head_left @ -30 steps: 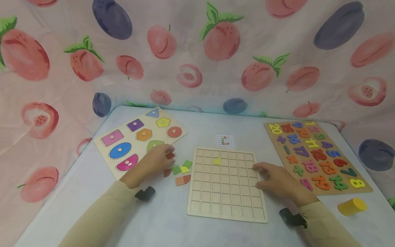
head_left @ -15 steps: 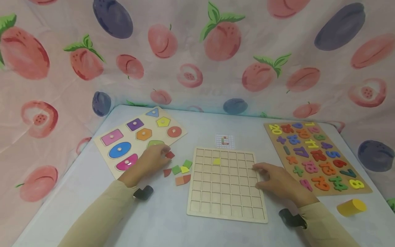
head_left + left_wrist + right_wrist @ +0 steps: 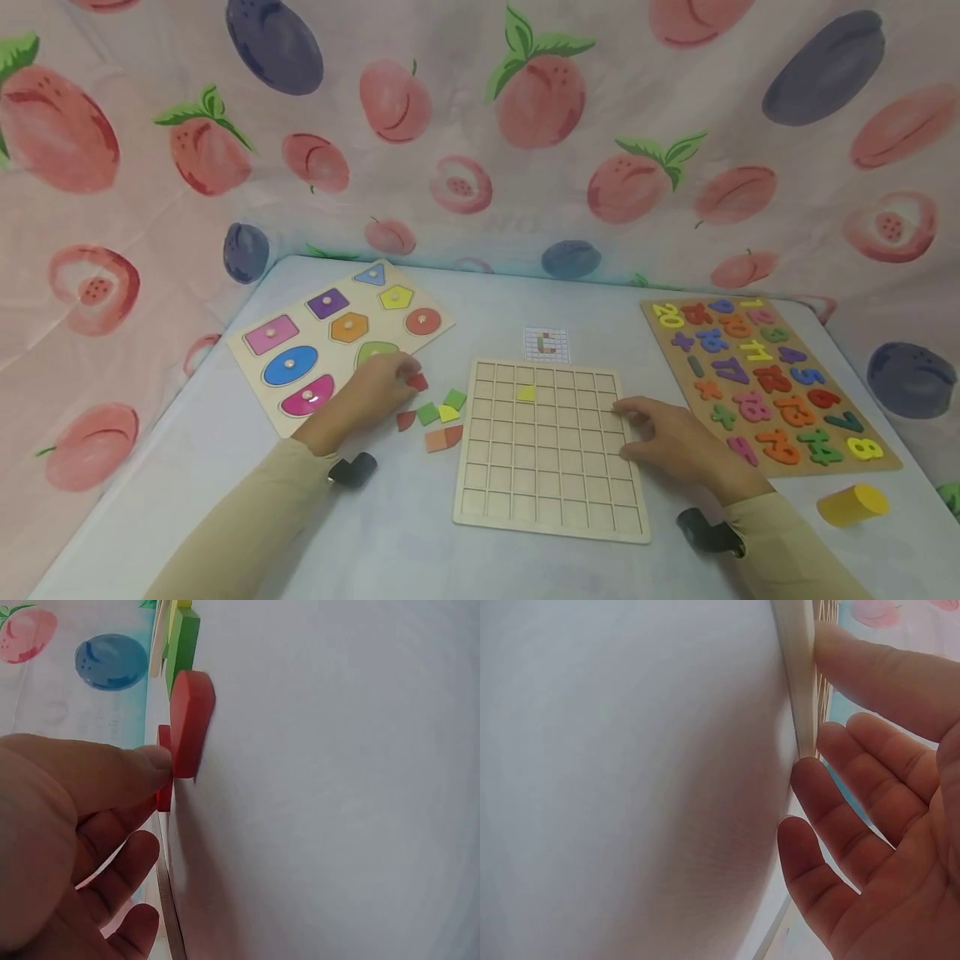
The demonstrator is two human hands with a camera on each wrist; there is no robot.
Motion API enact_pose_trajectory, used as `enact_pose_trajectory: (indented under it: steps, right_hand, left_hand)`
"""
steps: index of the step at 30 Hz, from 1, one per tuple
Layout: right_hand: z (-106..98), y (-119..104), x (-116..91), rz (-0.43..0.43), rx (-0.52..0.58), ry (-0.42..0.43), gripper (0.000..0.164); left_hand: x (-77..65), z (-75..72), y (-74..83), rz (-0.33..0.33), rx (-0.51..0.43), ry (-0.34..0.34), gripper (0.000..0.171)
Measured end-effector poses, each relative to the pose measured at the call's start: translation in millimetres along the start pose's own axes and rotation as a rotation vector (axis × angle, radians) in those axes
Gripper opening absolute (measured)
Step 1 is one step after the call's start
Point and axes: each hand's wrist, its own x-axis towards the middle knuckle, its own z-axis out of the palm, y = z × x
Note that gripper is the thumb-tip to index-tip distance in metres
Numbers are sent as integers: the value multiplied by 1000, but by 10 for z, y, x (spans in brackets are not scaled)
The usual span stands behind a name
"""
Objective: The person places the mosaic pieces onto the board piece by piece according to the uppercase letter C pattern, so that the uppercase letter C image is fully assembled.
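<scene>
In the head view my left hand (image 3: 375, 387) is at the left of the loose tiles, its thumb and forefinger pinching a red tile (image 3: 417, 382). The left wrist view shows that red tile (image 3: 163, 802) edge-on behind the thumb tip; a second red tile (image 3: 191, 724) lies nearer the camera. A pale wooden grid board (image 3: 551, 471) lies in the middle, with a yellow quarter-round tile (image 3: 527, 393) in one upper cell. My right hand (image 3: 678, 433) rests at the board's right edge; thumb and fingertips touch it, fingers loosely bent in the right wrist view.
Green tiles (image 3: 428, 413), a yellow tile (image 3: 448, 412) and an orange tile (image 3: 436, 441) lie left of the board. A pattern card (image 3: 547, 343) sits behind it. A shape puzzle (image 3: 247, 358), a number puzzle (image 3: 813, 404) and a yellow cylinder (image 3: 852, 505) surround it.
My left hand has shifted slightly left, then back right, and the red tile at its fingertips has moved a little right. The right hand stays at the board's edge.
</scene>
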Motion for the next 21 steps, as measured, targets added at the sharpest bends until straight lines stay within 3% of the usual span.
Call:
enact_pose_trajectory:
  steps: [7, 14, 21]
  right_hand:
    - [-1, 5, -6, -4, -1, 0, 59]
    - [-1, 2, 2, -6, 2, -8, 59]
    - [-13, -7, 6, 11, 0, -12, 59]
  left_hand:
    - [-2, 5, 6, -16, 3, 25, 44]
    - [1, 10, -12, -13, 19, 24, 42]
    - [41, 32, -3, -50, 14, 12, 42]
